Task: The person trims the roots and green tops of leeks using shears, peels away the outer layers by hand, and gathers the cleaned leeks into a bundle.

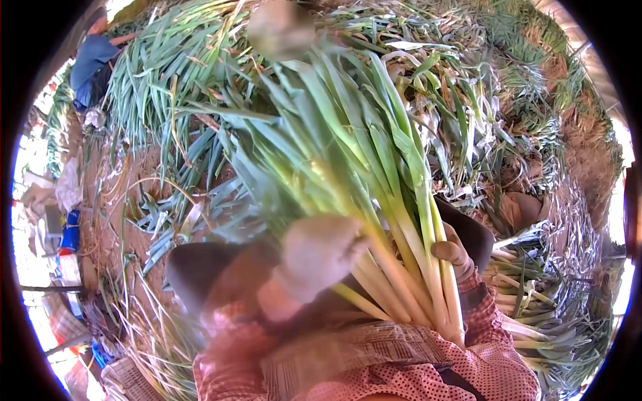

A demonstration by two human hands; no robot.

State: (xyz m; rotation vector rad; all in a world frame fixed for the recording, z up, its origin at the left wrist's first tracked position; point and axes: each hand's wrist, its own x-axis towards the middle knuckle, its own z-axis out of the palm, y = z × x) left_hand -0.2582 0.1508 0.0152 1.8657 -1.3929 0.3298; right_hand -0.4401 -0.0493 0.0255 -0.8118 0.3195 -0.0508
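Observation:
A large bunch of leeks (394,220) stands slanted over my lap, pale stalks down and broad green leaves fanning away from me. At the right side of the bunch, my gloved right hand (455,254) is closed round the stalks, with the thumb in front. My gloved left hand (319,252) is beside the left stalks, its fingertips overlapping them in this view; motion smears its fingers. The stalk ends rest near a brown striped sheet (374,351) across my lap.
More leeks (154,87) lie heaped ahead on the left. Trimmed leaves (461,134) cover the ground ahead. Another pile of leeks (528,327) lies at my right. A person in blue (92,63) is at the far left. A blurred pale round shape (281,30) shows at the top.

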